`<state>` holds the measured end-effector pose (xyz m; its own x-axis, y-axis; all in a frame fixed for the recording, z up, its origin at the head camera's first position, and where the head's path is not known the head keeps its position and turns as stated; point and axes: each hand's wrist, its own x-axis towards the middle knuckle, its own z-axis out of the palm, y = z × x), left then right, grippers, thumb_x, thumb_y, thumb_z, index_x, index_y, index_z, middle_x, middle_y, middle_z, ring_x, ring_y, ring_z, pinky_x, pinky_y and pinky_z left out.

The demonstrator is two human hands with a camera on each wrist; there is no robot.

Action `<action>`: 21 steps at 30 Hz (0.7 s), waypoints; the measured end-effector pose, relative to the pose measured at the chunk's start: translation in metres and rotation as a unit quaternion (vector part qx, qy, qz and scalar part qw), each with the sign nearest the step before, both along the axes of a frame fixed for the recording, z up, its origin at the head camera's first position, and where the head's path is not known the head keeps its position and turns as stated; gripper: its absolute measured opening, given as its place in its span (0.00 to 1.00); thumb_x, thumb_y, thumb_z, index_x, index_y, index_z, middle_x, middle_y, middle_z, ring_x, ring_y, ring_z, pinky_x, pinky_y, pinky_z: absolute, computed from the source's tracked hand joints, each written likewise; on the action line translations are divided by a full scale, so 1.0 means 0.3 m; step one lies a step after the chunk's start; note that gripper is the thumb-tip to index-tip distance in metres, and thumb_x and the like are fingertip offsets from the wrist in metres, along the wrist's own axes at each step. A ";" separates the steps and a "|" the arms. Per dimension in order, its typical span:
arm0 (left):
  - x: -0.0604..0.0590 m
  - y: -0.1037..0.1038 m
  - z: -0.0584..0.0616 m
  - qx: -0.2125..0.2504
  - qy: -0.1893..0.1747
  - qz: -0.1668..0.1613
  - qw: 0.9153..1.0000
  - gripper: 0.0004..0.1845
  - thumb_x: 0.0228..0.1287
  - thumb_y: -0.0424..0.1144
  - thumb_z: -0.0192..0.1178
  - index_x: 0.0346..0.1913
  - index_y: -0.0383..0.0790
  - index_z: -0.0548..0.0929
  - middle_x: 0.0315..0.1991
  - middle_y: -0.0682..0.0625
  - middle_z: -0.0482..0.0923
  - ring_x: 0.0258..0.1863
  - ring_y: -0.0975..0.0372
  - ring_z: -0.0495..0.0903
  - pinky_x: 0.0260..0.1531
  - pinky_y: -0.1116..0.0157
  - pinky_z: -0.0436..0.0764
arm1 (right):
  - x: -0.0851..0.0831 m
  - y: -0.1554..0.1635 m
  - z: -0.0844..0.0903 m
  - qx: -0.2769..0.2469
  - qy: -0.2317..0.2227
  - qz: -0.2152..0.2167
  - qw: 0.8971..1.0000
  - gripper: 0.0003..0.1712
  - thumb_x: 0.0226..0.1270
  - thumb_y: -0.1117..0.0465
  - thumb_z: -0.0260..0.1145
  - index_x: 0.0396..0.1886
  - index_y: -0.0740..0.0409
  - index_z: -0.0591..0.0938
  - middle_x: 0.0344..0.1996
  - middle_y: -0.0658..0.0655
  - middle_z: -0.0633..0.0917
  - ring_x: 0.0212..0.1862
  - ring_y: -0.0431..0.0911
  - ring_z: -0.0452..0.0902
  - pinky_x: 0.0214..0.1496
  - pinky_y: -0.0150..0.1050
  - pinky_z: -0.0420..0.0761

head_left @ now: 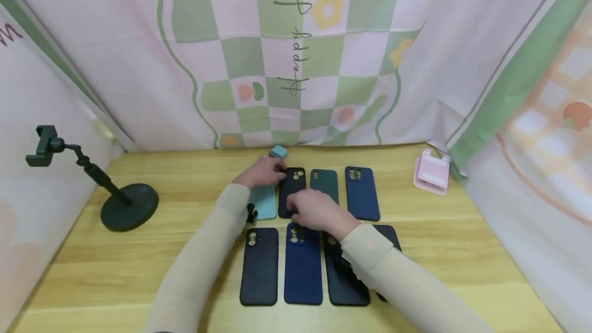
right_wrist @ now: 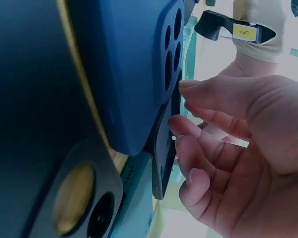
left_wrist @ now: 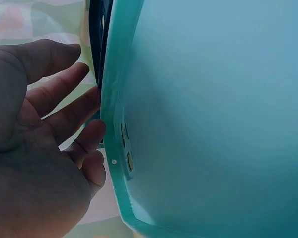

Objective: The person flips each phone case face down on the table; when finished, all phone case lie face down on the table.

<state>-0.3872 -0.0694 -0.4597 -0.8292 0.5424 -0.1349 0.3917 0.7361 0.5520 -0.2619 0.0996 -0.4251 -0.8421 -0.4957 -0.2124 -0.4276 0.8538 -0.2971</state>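
Phone cases lie in two rows on the wooden table. Against the black phone case (head_left: 292, 189) in the back row, my left hand (head_left: 262, 171) has its fingertips at the upper left corner. My right hand (head_left: 319, 210) reaches to the lower end of that same case, fingers loosely bent. To its left lies a light teal phone case (left_wrist: 213, 109), partly under my left wrist. A dark green case (head_left: 325, 184) and a navy case (head_left: 363, 194) continue the row rightward. Just below my right hand is a blue case (right_wrist: 134, 64) with several camera holes.
In the front row are also black cases (head_left: 259, 266), some partly covered by my right forearm. A small teal block (head_left: 278, 151) sits behind my left hand. At the left stands a black phone holder (head_left: 129, 208); a pink folding stand (head_left: 432, 172) lies back right, near the curtain.
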 end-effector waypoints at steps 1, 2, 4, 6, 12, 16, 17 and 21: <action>-0.001 -0.003 0.002 0.005 -0.001 0.000 1.000 0.16 0.72 0.42 0.56 0.58 0.42 0.80 0.54 0.46 0.80 0.53 0.55 0.77 0.51 0.58 0.75 | -0.002 -0.005 0.003 0.004 0.000 0.002 1.000 0.11 0.66 0.60 0.67 0.47 0.50 0.85 0.42 0.51 0.85 0.39 0.45 0.81 0.42 0.45 0.80; -0.002 -0.005 0.003 0.009 -0.002 0.001 1.000 0.16 0.72 0.42 0.56 0.57 0.42 0.80 0.54 0.47 0.80 0.54 0.56 0.77 0.51 0.59 0.75 | -0.003 -0.009 0.004 0.005 0.000 0.004 1.000 0.11 0.65 0.61 0.67 0.47 0.51 0.85 0.42 0.51 0.85 0.40 0.46 0.81 0.43 0.45 0.80; 0.000 -0.010 0.010 0.018 -0.007 -0.001 1.000 0.15 0.72 0.42 0.56 0.57 0.41 0.80 0.54 0.46 0.80 0.54 0.55 0.77 0.51 0.59 0.76 | -0.006 -0.015 0.002 0.012 -0.004 0.007 1.000 0.12 0.65 0.62 0.66 0.47 0.51 0.85 0.43 0.51 0.85 0.40 0.46 0.81 0.43 0.45 0.80; 0.006 -0.015 0.014 0.025 -0.016 -0.002 1.000 0.15 0.72 0.41 0.56 0.57 0.41 0.80 0.54 0.46 0.80 0.55 0.55 0.77 0.51 0.58 0.76 | -0.006 -0.020 -0.003 0.018 -0.010 0.008 1.000 0.12 0.66 0.63 0.66 0.47 0.50 0.85 0.42 0.51 0.85 0.39 0.46 0.81 0.42 0.44 0.80; 0.017 -0.020 0.020 0.042 -0.034 -0.002 0.999 0.15 0.72 0.41 0.56 0.57 0.41 0.80 0.54 0.46 0.80 0.55 0.54 0.77 0.49 0.58 0.76 | -0.008 -0.022 -0.017 0.019 -0.021 0.004 1.000 0.10 0.67 0.64 0.63 0.44 0.49 0.86 0.39 0.50 0.85 0.33 0.43 0.78 0.39 0.42 0.79; 0.012 -0.020 0.011 0.043 -0.029 -0.003 0.999 0.16 0.72 0.41 0.56 0.58 0.42 0.80 0.56 0.46 0.79 0.56 0.54 0.77 0.49 0.59 0.76 | -0.012 -0.013 -0.020 0.010 -0.021 0.010 1.000 0.11 0.69 0.64 0.61 0.45 0.50 0.87 0.41 0.51 0.85 0.35 0.44 0.80 0.40 0.42 0.80; 0.011 -0.020 0.011 0.045 -0.027 -0.002 0.999 0.16 0.72 0.41 0.55 0.58 0.42 0.80 0.56 0.46 0.79 0.57 0.54 0.76 0.49 0.59 0.76 | -0.013 -0.008 -0.020 0.005 -0.020 0.012 1.000 0.12 0.69 0.63 0.61 0.47 0.51 0.86 0.43 0.51 0.85 0.37 0.44 0.80 0.42 0.42 0.80; 0.010 -0.019 0.019 0.073 -0.024 0.017 0.997 0.17 0.71 0.38 0.50 0.59 0.43 0.80 0.58 0.47 0.77 0.49 0.57 0.76 0.44 0.61 0.75 | -0.016 0.015 -0.022 -0.028 -0.005 0.022 0.999 0.15 0.71 0.63 0.60 0.54 0.52 0.83 0.47 0.51 0.84 0.42 0.43 0.81 0.44 0.41 0.79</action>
<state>-0.3841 -0.0752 -0.4541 -0.8419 0.5309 -0.0966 0.3387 0.6592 0.6714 -0.2665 0.1043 -0.4317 -0.8171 -0.5440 -0.1908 -0.4617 0.8158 -0.3483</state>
